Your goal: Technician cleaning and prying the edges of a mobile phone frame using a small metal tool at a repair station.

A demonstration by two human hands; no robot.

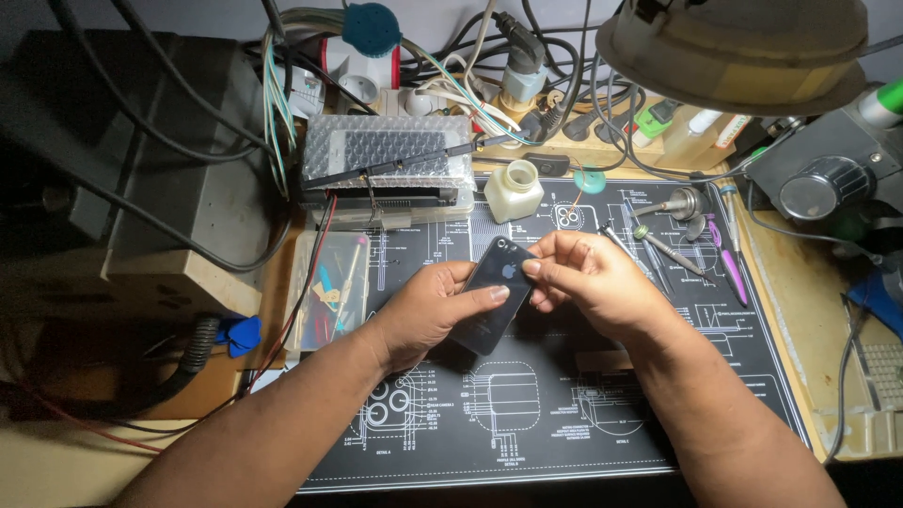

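above the middle of the dark printed mat (564, 414), you hold a black phone (496, 296) back side up, tilted with its top end pointing away from you. your left hand (428, 315) cradles it from below, thumb pressed across its back, fingers closed around the edge. your right hand (588, 282) pinches the upper right edge between thumb and fingertips. just beyond the phone stands a small white bottle (514, 191), with a bubble-wrapped box (388, 169) to its left. a clear tray (329, 292) of small tools lies beside your left wrist, and screwdrivers (663, 246) lie on the mat to the right.
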